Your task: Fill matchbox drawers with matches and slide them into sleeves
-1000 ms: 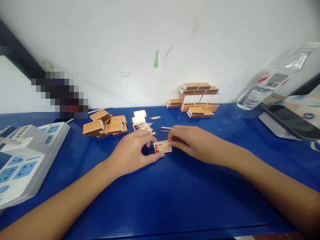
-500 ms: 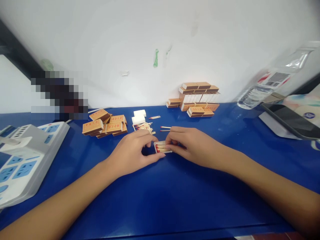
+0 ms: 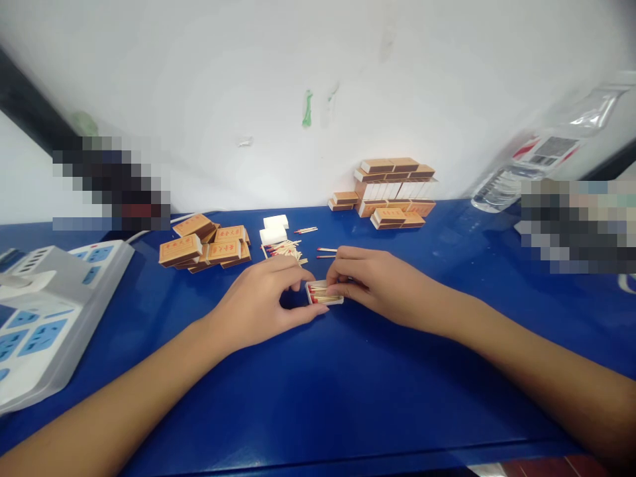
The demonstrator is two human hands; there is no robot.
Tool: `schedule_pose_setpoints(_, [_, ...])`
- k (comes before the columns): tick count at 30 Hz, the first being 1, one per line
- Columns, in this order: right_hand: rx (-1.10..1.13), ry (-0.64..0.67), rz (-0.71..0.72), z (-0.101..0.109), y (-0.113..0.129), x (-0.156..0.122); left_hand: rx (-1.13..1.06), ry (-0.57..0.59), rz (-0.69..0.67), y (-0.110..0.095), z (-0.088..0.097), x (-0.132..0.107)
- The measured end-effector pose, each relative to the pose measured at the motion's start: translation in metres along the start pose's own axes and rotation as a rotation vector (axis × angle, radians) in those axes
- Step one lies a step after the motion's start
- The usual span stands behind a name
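A small white matchbox tray [image 3: 338, 303] lies on the blue table, partly filled with red-tipped matches [image 3: 318, 292]. My left hand [image 3: 265, 295] holds the tray's left end, thumb along the near side and fingers at the far side. Over the tray's right end, my right hand [image 3: 380, 285] has its thumb and fingertips pinched on matches; the fingers hide how many. Beyond the hands is a loose pile of matches [image 3: 287, 250]. Two more matches [image 3: 325, 256] lie on the table just behind my right fingertips.
A heap of orange matchboxes [image 3: 209, 248] sits to the left, and stacked matchboxes [image 3: 392, 173] stand against the wall. White pieces [image 3: 274, 228] lie behind the loose matches. A power strip [image 3: 64, 305] is at far left, a clear bottle [image 3: 527, 162] at right.
My right fingertips have shifted slightly to the left over the tray. The left hand keeps its grip, and the whole view has moved a little.
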State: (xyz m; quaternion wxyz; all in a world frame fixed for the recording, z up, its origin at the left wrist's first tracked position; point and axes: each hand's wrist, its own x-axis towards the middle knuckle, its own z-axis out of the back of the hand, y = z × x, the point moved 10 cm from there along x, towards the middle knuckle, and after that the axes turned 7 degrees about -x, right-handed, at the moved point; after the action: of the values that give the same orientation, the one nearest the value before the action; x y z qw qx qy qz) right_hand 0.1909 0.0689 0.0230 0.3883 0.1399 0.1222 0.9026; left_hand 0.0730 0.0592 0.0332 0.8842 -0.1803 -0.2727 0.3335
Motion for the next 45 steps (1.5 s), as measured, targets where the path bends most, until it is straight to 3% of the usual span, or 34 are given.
schedule_pose_setpoints(10, [0.04,-0.028,-0.001,0.009,0.005,-0.003,-0.024,0.024,0.019,0.003,-0.003,-0.001])
schedule_pose_setpoints(17, [0.105,0.017,-0.002,0.003,0.008,-0.002,-0.009,0.037,0.027,0.004,-0.003,-0.001])
schedule_pose_setpoints(22, [-0.062,-0.051,-0.018,0.011,0.001,-0.001,0.003,0.041,0.057,0.007,-0.003,-0.001])
schedule_pose_setpoints(28, [-0.257,-0.134,-0.127,0.026,-0.027,-0.001,0.033,0.038,0.099,0.011,-0.003,0.0])
schedule_pose_setpoints(34, [-0.226,-0.049,-0.191,0.023,-0.042,-0.002,0.036,0.083,0.155,0.016,-0.005,-0.001])
schedule_pose_setpoints(45, [-0.112,0.099,-0.166,0.003,-0.035,-0.006,0.052,0.07,0.165,0.015,-0.001,-0.001])
